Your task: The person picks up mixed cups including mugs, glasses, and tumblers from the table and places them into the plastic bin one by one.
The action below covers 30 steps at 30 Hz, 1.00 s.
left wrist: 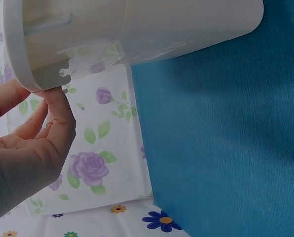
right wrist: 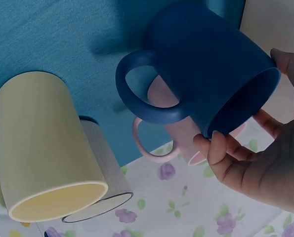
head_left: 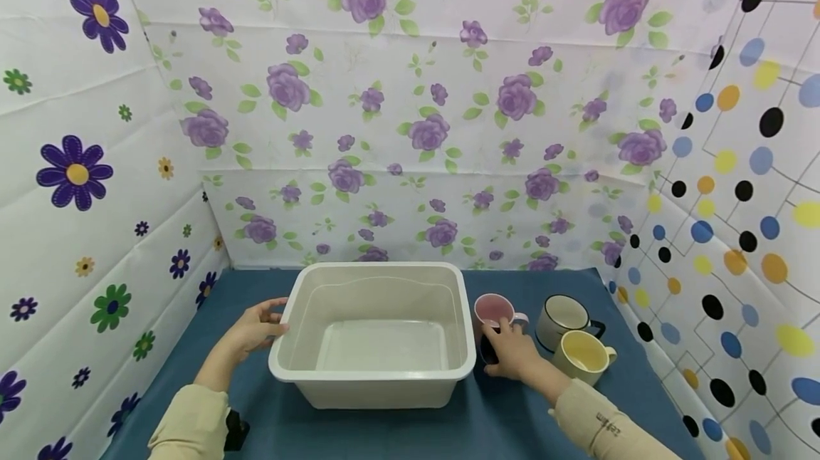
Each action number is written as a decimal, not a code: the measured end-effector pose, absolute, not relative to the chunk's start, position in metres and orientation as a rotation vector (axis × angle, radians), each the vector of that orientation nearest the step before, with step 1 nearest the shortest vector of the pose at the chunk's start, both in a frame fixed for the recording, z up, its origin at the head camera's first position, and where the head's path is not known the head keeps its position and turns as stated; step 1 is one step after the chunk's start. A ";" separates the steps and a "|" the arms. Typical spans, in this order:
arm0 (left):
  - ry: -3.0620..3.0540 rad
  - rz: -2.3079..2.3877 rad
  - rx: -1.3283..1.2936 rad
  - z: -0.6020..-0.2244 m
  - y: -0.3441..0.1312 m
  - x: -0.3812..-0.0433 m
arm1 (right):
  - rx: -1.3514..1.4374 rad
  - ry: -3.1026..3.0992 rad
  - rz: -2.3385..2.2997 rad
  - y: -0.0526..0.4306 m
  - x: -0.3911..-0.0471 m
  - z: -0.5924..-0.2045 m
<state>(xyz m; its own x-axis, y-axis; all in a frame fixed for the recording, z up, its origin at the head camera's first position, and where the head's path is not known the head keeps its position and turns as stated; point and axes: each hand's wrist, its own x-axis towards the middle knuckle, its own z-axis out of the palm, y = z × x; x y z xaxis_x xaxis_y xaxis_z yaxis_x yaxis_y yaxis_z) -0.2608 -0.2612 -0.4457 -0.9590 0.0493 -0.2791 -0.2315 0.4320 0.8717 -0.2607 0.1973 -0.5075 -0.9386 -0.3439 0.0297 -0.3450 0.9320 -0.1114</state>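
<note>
Right wrist camera shows the round, dark blue mug with a loop handle, and the right hand grips its rim, thumb on one side and fingers on the other. It is just right of the big, off-white plastic basin, near a pink mug with a handle; I can't tell if it touches the blue cloth. The left hand pinches the basin's rim. The blue mug looks hard, maybe a bit heavy, and could break if dropped. Its smooth side might slip, so the loop handle, with no fingers on it, seems safest to hold. The basin looks light and a little bendy, so its rim seems best.
</note>
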 end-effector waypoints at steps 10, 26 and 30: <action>2.429 1.522 -0.170 -0.445 -0.264 -0.261 | 0.541 -3.060 0.260 0.200 -0.256 -0.510; 2.439 1.502 -0.136 -0.446 -0.262 -0.263 | 0.610 -3.007 0.234 0.198 -0.253 -0.514; 2.439 1.497 -0.096 -0.445 -0.264 -0.261 | 0.584 -2.987 0.200 0.194 -0.253 -0.518</action>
